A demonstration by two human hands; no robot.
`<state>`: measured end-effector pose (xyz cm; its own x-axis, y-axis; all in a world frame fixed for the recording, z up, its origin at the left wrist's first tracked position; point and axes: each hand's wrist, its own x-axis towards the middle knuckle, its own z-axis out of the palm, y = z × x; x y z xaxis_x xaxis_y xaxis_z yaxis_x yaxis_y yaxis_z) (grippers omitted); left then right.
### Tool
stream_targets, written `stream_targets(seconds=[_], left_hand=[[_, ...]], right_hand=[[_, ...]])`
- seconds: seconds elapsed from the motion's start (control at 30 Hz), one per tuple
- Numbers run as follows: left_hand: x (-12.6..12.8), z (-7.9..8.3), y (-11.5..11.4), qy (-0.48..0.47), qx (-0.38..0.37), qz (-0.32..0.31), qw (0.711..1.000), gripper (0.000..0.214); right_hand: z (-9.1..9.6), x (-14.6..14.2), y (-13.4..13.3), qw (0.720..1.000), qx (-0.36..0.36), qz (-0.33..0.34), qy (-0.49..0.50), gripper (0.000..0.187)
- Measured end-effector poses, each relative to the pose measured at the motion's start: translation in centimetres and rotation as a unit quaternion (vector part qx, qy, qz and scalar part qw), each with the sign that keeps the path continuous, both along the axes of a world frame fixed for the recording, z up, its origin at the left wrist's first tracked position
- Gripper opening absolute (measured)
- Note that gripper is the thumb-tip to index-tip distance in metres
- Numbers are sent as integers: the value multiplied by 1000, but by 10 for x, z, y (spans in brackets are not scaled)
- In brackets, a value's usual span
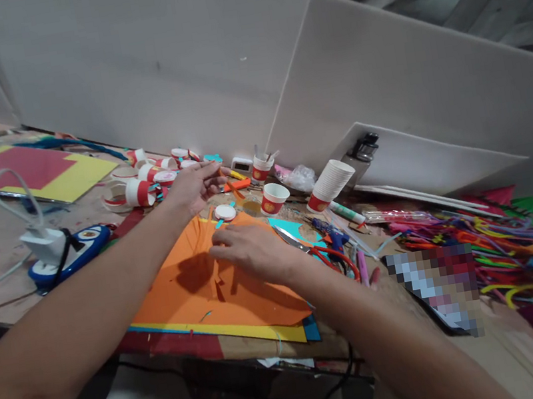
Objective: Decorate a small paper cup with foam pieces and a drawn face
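Pinched, as far as the head view shows, between the fingertips of your left hand (200, 186) is a narrow orange strip (233, 190), which hangs beyond the front edge of the orange sheet (262, 301); your right hand (254, 252) is lower and nearer to you, fingers curled over that sheet, and you cannot be sure from this angle whether they are closed on anything. More thin orange pieces (218, 281) show by the right fingertips and below the left hand, their shadows falling across the paper. Under the orange sheet, a yellow sheet (288, 333) and a blue sheet (312, 328) show along the near edge of the table. Scissors with red handles (300, 244) lie just beside your right wrist, on the far side of it, with a piece of turquoise paper (285, 225) next to the blades. Past your hands are a paper cup (274, 199) and a tilted stack of cups (331, 184). Judging by this, you seem to be handling and separating the thin strips, with no cutting in hand. Any next move calls for a light pinch, one strip at a time, your right forearm clear of the scissors and the loose pieces uncreased
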<state>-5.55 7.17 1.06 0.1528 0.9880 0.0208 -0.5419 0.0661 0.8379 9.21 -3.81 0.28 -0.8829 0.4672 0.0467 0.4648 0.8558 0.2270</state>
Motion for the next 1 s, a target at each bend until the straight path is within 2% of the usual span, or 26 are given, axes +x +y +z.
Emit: stream_targets(seconds=[0.1, 0.17, 0.27, 0.37, 0.47, 0.57, 0.63, 0.7, 0.83, 0.93, 1.0], left_hand=[[1, 1, -2, 13, -6, 0, 1000, 7], [2, 1, -2, 23, -3, -10, 1000, 7], [4, 0, -3, 35, 6, -38, 999, 8], [6, -2, -4, 45, 10, -63, 997, 5], [9, -6, -5, 55, 11, -90, 994, 8], [11, -9, -7, 67, 12, -105, 992, 13], [12, -10, -7, 72, 16, -105, 992, 13], [12, -10, -8, 75, 20, -101, 992, 12], [11, -11, -6, 86, 30, -97, 991, 10], [11, -13, -4, 96, 43, -96, 990, 9], [12, -15, -4, 104, 45, -97, 989, 9]], right_hand=[[-5, -5, -18, 999, -36, 35, 12, 22], [-6, 2, -24, 997, -66, 18, 47, 25], [-3, 28, -24, 978, -81, -71, 179, 20], [2, 63, -24, 926, -36, -221, 304, 13], [2, 95, -32, 896, -5, -361, 257, 13], [-3, 116, -46, 877, 0, -467, 113, 22], [-7, 122, -55, 863, 4, -505, 20, 26], [-11, 123, -61, 855, 5, -517, -29, 29], [-16, 123, -66, 850, 21, -525, -36, 35], [-20, 124, -68, 853, -18, -522, -13, 31], [-22, 125, -69, 856, -57, -514, 11, 35]])
